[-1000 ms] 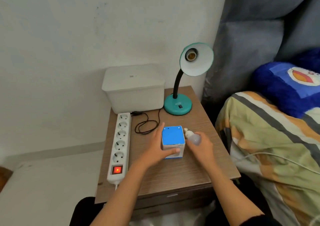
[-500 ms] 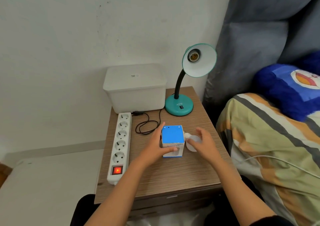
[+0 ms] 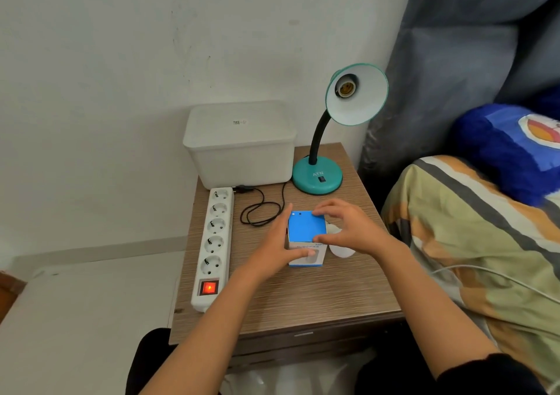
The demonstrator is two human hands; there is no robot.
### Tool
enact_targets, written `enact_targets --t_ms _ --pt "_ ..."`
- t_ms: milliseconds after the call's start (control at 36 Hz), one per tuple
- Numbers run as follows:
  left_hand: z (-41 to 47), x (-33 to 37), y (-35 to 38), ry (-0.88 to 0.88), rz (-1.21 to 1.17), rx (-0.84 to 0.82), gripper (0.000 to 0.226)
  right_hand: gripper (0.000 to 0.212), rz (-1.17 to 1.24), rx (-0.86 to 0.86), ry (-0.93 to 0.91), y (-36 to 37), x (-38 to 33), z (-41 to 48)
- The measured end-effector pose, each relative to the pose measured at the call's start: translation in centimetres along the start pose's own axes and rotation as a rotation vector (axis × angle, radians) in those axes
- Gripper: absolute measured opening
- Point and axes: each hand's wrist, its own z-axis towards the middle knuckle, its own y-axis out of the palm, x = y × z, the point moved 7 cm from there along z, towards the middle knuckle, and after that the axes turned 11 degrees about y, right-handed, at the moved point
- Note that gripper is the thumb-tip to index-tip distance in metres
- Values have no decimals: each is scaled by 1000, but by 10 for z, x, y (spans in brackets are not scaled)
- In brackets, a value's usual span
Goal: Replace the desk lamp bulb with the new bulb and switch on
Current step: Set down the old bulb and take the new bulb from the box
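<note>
A teal desk lamp (image 3: 318,179) stands at the back right of the wooden bedside table (image 3: 303,297); its shade faces me and the socket (image 3: 346,88) holds no bulb. A small blue-topped bulb box (image 3: 306,228) stands mid-table. My left hand (image 3: 277,243) grips its left side, thumb across the front. My right hand (image 3: 345,226) pinches the box's top right edge with thumb and fingers. A white bulb (image 3: 341,250) lies on the table right of the box, partly hidden under my right hand.
A white power strip (image 3: 213,243) with a lit red switch runs along the table's left edge. The lamp's black cord (image 3: 260,212) coils beside it. A white lidded bin (image 3: 239,143) stands at the back. A bed with striped blanket (image 3: 472,243) adjoins on the right.
My right hand has let go of the white bulb, left it lying on the table, and moved left onto the top of the blue box. My left hand stays on the box.
</note>
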Motion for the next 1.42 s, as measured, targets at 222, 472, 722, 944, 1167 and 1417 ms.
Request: enact_targets --t_ms 222,472,722,944,1167,1417 --pt "-1 -3 1 -38 -4 -6 111 63 -77 -77 -7 2 -5 4" --pt "-1 3 0 -10 4 -20 108 46 -126 151 -216 -3 -13 -11" --pt "-3 0 0 -13 -57 -17 108 21 133 409 -281 -18 -14 -25" --pt "-7 7 3 59 -71 63 110 20 314 525 -85 -42 -21 6" --pt "-6 4 2 46 -105 36 113 23 467 664 -29 -43 -15 -5" --pt "-5 2 3 52 -100 36 113 37 244 399 -19 -1 -15 -16"
